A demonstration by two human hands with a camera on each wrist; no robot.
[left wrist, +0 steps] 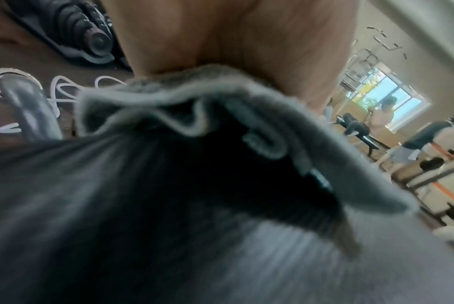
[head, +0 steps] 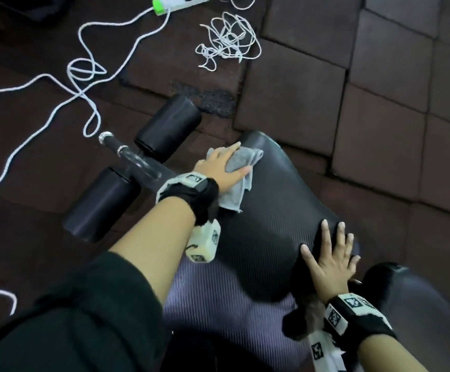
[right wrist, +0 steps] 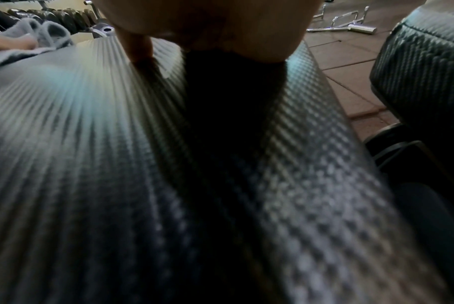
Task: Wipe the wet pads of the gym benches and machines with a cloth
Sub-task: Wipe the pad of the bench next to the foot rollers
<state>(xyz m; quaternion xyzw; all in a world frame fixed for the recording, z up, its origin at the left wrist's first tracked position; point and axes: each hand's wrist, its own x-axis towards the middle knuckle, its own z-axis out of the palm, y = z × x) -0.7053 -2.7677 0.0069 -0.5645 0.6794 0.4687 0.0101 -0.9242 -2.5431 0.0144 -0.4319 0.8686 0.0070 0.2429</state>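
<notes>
A black ribbed bench pad (head: 267,218) fills the lower middle of the head view. My left hand (head: 222,167) lies flat on a crumpled grey cloth (head: 241,158) and presses it onto the pad's far end, fingers fairly straight. In the left wrist view the cloth (left wrist: 168,92) bunches under my palm (left wrist: 233,37) on the pad (left wrist: 116,205). My right hand (head: 328,253) rests flat with spread fingers on the pad's right edge, holding nothing. The right wrist view shows that palm (right wrist: 207,24) on the pad (right wrist: 90,144), with the cloth (right wrist: 46,30) at far left.
Two black foam rollers (head: 167,124) (head: 103,205) on a metal bar stand just left of the pad. A second black pad (head: 419,304) sits at lower right. White cord (head: 89,84), a power strip (head: 178,1) and tangled string (head: 229,38) lie on the dark tile floor.
</notes>
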